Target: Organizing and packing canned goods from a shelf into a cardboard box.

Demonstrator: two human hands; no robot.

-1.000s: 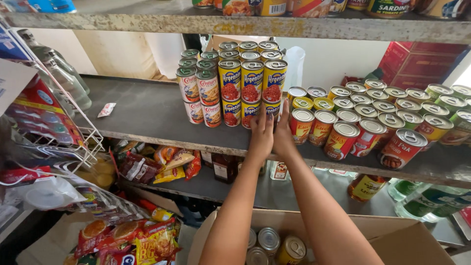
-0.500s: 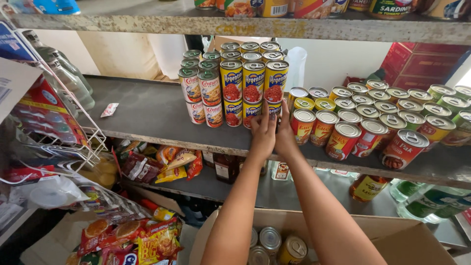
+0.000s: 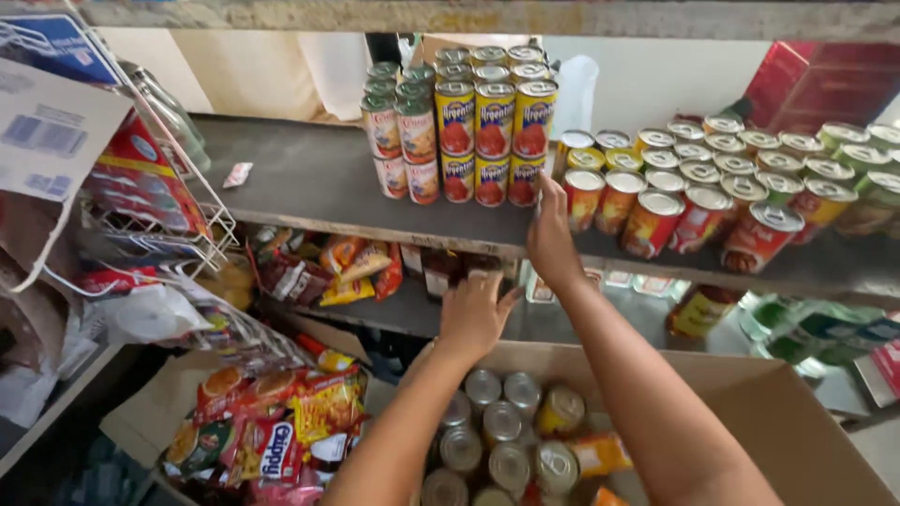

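On the grey shelf board (image 3: 309, 187), the right hand (image 3: 551, 239) rests alone now, its fingertips against the lower tier of the tall yellow-and-red labelled tins (image 3: 492, 126) stacked two high. Half a second back both hands were pressed together at the foot of that stack; the left hand (image 3: 476, 314) has since dropped away and hangs below the shelf edge, fingers loosely spread and holding nothing, just above the open brown cardboard box (image 3: 750, 412). The right hand's fingers lie straight and flat, touching the stack and not pinching any tin. So the stack stands as it is, squared up, and the left hand is the one nearest to more stock.

Directly beneath the left palm lie the loose silver-topped tins (image 3: 502, 422) in the box, some upright, some tipped on their sides (none touched yet). To the right of the right hand stands a block of short red-and-yellow tins (image 3: 694, 192) with silver lids, in rows. Left of the stack are smaller green-lidded tins (image 3: 403, 122). Down beside the left forearm sit bright snack packets (image 3: 272, 431) in a second carton.
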